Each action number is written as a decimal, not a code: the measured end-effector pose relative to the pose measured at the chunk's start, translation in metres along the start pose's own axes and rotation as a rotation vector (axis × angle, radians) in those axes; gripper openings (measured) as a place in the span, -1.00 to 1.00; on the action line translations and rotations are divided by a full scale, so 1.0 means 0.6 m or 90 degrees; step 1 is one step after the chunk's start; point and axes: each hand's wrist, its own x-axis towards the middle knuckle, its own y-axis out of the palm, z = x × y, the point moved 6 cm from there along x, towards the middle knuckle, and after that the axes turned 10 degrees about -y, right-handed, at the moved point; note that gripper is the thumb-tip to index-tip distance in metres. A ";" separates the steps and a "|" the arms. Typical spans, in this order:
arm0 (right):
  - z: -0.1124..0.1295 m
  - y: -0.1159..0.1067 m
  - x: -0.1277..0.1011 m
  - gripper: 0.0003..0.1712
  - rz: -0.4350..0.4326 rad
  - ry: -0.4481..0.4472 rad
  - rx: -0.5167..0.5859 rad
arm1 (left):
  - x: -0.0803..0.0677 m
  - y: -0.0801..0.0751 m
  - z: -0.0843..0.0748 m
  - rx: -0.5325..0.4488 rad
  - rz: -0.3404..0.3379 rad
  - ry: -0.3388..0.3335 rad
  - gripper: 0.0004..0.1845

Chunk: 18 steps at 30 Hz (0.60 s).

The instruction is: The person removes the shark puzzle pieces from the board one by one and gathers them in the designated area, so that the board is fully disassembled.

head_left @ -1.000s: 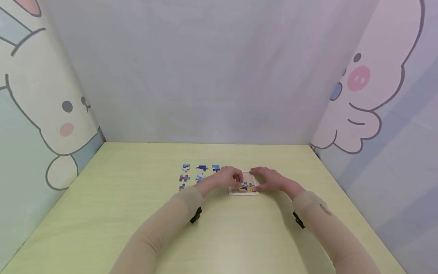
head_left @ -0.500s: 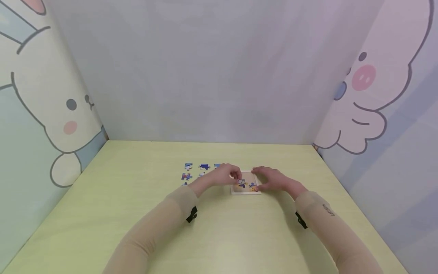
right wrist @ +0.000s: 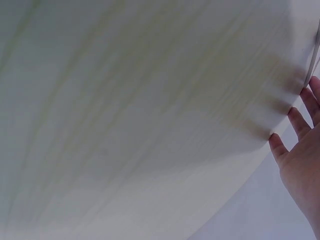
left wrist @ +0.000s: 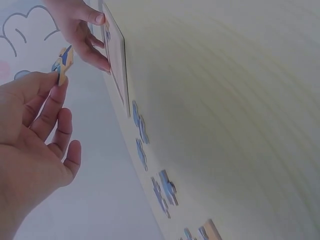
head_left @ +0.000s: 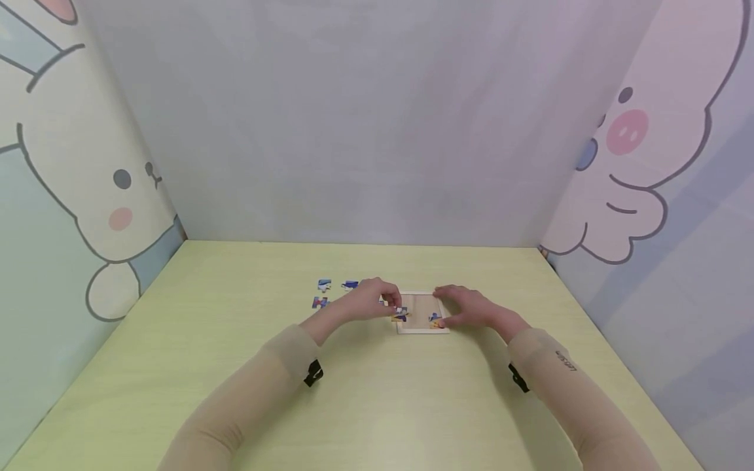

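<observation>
Left hand (head_left: 368, 301) pinches a puzzle piece (left wrist: 63, 62); right hand (head_left: 468, 307), fingers relaxed, steadies the puzzle tray (head_left: 421, 329), mostly bare, loose pieces (head_left: 323, 293) waiting left.

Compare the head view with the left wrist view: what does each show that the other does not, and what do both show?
Only the head view shows both sleeved arms, the cartoon walls and the whole green table.

Only the left wrist view shows, edge-on, the puzzle piece pinched in the left hand, lifted off the table.

Both show the puzzle tray, the right hand at the tray's edge, and the loose pieces lying beside the tray.
</observation>
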 end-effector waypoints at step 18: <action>-0.001 0.000 0.001 -0.13 0.003 -0.009 -0.011 | -0.060 -0.041 0.072 -0.045 -0.026 -0.061 -0.96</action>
